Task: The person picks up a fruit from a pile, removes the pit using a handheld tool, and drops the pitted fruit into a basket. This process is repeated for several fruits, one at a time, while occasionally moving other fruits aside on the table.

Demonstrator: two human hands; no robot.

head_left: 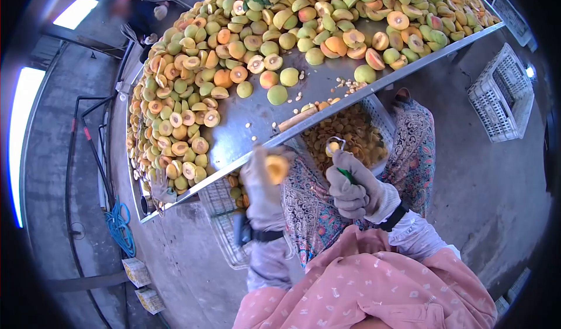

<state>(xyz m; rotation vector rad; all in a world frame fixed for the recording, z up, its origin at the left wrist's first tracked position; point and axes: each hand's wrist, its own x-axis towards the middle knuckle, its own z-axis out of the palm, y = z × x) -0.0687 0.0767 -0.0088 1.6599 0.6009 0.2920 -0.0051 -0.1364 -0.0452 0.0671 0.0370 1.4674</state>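
Note:
My left hand [261, 171], gloved and blurred by motion, holds a halved fruit [277, 169] with its orange cut face showing, just below the table's front edge. My right hand [354, 189], also gloved, is closed round the green handle of a pitting tool [335, 145]. A pale piece sits in the tool's metal ring. Beneath the tool, a crate [381, 131] between my knees holds many brown-orange pieces. Halved and whole fruits [257, 42] are heaped on the metal table [234, 144]. Loose pits [349, 85] and a wooden-handled tool [298, 119] lie near its front edge.
Below the table edge on the left stands a crate [219, 197] with some fruit. A white crate [501, 95] is on the floor at right. Another person [146, 19] is at the upper left. A glove [162, 187] rests at the table's left corner. Blue hose [120, 227] lies coiled at left.

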